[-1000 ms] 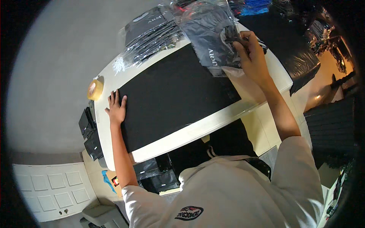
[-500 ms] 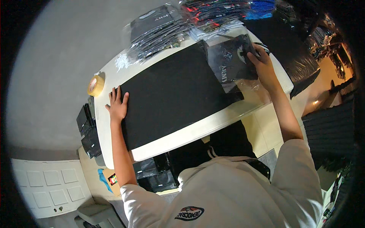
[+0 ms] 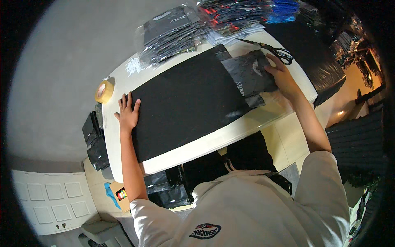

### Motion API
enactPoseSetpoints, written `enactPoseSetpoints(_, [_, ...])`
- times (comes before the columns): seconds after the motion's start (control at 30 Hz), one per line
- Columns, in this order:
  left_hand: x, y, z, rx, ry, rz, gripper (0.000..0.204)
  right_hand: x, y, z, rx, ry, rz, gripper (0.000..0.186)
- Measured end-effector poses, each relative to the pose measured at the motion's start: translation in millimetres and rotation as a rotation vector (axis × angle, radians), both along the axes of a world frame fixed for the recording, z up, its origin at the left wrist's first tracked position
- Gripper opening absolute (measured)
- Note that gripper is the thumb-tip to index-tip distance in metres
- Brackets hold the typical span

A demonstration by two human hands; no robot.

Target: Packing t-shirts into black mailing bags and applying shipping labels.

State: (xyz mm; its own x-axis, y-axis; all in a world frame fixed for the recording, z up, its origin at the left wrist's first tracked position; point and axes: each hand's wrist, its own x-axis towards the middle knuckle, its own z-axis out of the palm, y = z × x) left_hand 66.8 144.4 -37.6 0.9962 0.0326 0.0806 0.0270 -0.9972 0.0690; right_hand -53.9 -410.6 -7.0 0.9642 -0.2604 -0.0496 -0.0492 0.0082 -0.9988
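A wide piece of black fabric (image 3: 185, 103) lies flat across the white table. My left hand (image 3: 129, 114) rests on its left edge, fingers spread and palm down. Over at the right end, my right hand (image 3: 283, 76) grips the edge of a folded dark garment in a clear plastic bag (image 3: 249, 74). Pale print shows through the plastic. This bagged garment overlaps the right end of the black fabric. Just beyond my right hand lie black-handled scissors (image 3: 283, 54), their blades pointing left.
A roll of tan tape (image 3: 104, 91) sits at the table's left edge. Along the far side are stacked bagged dark garments (image 3: 170, 31), more bagged items with red (image 3: 230, 14) and a blue bundle (image 3: 284, 10). A large black-wrapped block (image 3: 312, 61) stands to the right.
My right hand has brought the bagged garment slightly down and flatter over the fabric's right end. More of the scissors now shows. My left hand has stayed nearly still.
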Motion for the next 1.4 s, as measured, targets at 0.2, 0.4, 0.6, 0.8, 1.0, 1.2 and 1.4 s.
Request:
enactPoseSetpoints(0.2, [0, 0, 2, 0.005, 0.008, 0.01, 0.076, 4, 2, -1, 0.019, 0.006, 0.058, 0.057])
enactPoseSetpoints(0.4, [1, 1, 1, 0.007, 0.024, 0.013, 0.076, 29, 23, -4, -0.005, -0.005, 0.192, 0.057])
enactPoseSetpoints(0.6, [-2, -1, 3, 0.016, 0.042, 0.028, 0.072, 46, 59, -6, -0.106, 0.052, 0.283, 0.061])
enactPoseSetpoints(0.8, [3, 9, -4, -0.009, 0.047, -0.01, 0.062, 55, 88, -1, -0.253, 0.102, 0.358, 0.074])
enactPoseSetpoints(1.0, [6, 15, -5, -0.055, 0.036, -0.014, 0.064, 49, 122, 23, -0.214, 0.287, 0.333, 0.089])
enactPoseSetpoints(1.2, [8, 16, -5, -0.179, 0.016, -0.018, 0.066, 60, 126, 24, -0.204, 0.44, 0.485, 0.089])
enactPoseSetpoints(1.4, [4, 13, 1, -0.211, 0.006, -0.022, 0.067, 66, 84, 30, -0.598, 0.281, 0.43, 0.063])
